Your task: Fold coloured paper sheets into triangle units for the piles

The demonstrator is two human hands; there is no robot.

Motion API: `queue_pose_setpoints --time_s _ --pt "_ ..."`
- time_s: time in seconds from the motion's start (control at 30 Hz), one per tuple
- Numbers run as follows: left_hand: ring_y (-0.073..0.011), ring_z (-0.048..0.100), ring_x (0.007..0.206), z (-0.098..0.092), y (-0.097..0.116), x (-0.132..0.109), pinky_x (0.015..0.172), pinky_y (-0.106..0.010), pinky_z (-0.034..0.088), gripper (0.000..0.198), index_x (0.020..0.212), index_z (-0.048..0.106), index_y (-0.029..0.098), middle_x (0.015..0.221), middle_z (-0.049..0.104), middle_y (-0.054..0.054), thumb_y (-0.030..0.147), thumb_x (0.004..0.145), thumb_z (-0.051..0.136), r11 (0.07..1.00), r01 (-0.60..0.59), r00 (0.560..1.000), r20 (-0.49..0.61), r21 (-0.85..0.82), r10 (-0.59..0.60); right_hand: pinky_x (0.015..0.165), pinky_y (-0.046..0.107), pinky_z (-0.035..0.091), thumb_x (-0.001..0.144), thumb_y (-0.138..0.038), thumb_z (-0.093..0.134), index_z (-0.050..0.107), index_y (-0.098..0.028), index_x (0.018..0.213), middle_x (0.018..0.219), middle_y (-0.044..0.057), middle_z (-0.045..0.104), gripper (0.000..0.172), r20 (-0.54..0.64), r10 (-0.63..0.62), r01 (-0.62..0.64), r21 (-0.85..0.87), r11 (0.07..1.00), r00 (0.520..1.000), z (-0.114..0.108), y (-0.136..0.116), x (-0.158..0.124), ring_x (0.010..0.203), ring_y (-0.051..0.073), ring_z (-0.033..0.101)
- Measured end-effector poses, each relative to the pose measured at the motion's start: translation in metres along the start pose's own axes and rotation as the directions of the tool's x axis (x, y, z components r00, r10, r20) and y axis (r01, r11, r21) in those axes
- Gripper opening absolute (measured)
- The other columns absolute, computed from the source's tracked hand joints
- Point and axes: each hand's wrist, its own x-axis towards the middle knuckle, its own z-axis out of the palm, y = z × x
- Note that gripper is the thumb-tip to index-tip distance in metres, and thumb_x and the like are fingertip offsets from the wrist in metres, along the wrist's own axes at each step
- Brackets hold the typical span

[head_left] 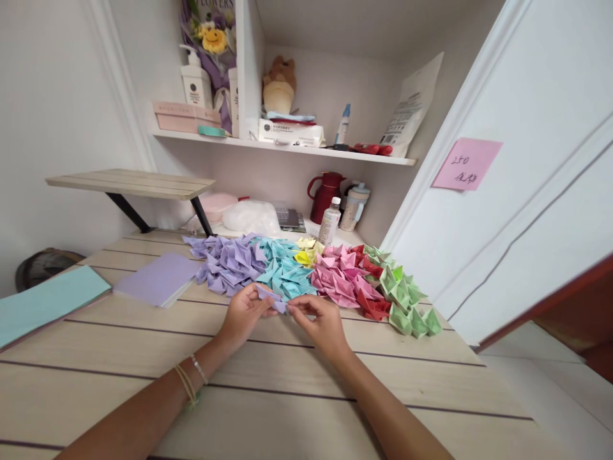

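Observation:
A small folded piece of lilac paper (275, 300) is held between my two hands, just above the table (297, 358). My left hand (244, 313) pinches its left side, thumb on top. At its right tip, my right hand (322, 319) grips with thumb and fingertips. Right behind the hands lie heaps of folded paper boats: purple boats (230, 262), turquoise boats (285, 265), pink boats (340, 275), red boats (373, 303) and green boats (405, 291). A few yellow boats (306, 252) sit at the back.
To the left lie a stack of lilac sheets (156, 276) and turquoise paper (52, 300). A small raised stand (129, 184) is at the back left. A clear bottle (329, 222), a red jug (326, 197) and a tumbler (355, 207) stand behind the boats, under a shelf (287, 148).

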Motion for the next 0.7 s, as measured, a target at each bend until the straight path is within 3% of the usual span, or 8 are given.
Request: queue_pose_setpoints --time_s 0.13,0.4,0.57,0.7 --pt "-0.0139 0.066 0.065 -0.0017 -0.003 0.0014 0.061 -0.024 0.055 0.035 0.089 0.06 0.014 0.072 0.069 -0.002 0.023 0.058 0.076 1.0 0.012 0.998 0.059 0.007 -0.013 0.06 0.026 0.052 0.076 -0.023 0.06 0.067 -0.018 0.079 0.075 0.005 0.069 0.009 -0.044 0.019 -0.02 -0.009 1.0 0.999 -0.001 0.0002 0.0003 0.066 0.016 0.064" --pt "-0.0132 0.065 0.058 0.0026 0.003 0.0016 0.059 -0.023 0.054 0.032 0.078 0.059 0.014 0.062 0.068 0.001 0.026 0.054 0.077 1.0 0.024 0.991 -0.128 -0.006 -0.025 0.061 0.027 0.051 0.076 -0.026 0.061 0.068 -0.02 0.083 0.078 0.004 0.07 0.011 -0.028 -0.015 0.014 -0.035 0.999 0.999 -0.0014 0.0037 0.0012 0.068 0.017 0.064" --pt "-0.0177 0.068 0.07 0.0001 0.002 0.0026 0.068 -0.029 0.054 0.046 0.096 0.057 0.014 0.078 0.071 -0.006 0.025 0.056 0.077 0.995 0.048 0.997 -0.05 -0.084 -0.052 0.061 0.027 0.052 0.077 -0.026 0.061 0.068 -0.02 0.082 0.077 0.003 0.07 0.01 -0.083 -0.045 0.038 -0.085 0.996 0.996 -0.0041 0.0078 -0.0014 0.068 0.017 0.064" --pt "-0.023 0.068 0.08 -0.0001 -0.0018 0.0025 0.071 -0.033 0.053 0.045 0.1 0.054 0.014 0.09 0.07 -0.012 0.03 0.063 0.073 0.995 0.052 0.998 -0.038 -0.08 -0.056 0.064 0.028 0.051 0.078 -0.024 0.06 0.067 -0.021 0.083 0.079 0.003 0.07 0.009 -0.191 -0.156 0.117 -0.201 0.973 0.969 -0.0072 0.0095 0.0074 0.071 0.017 0.064"
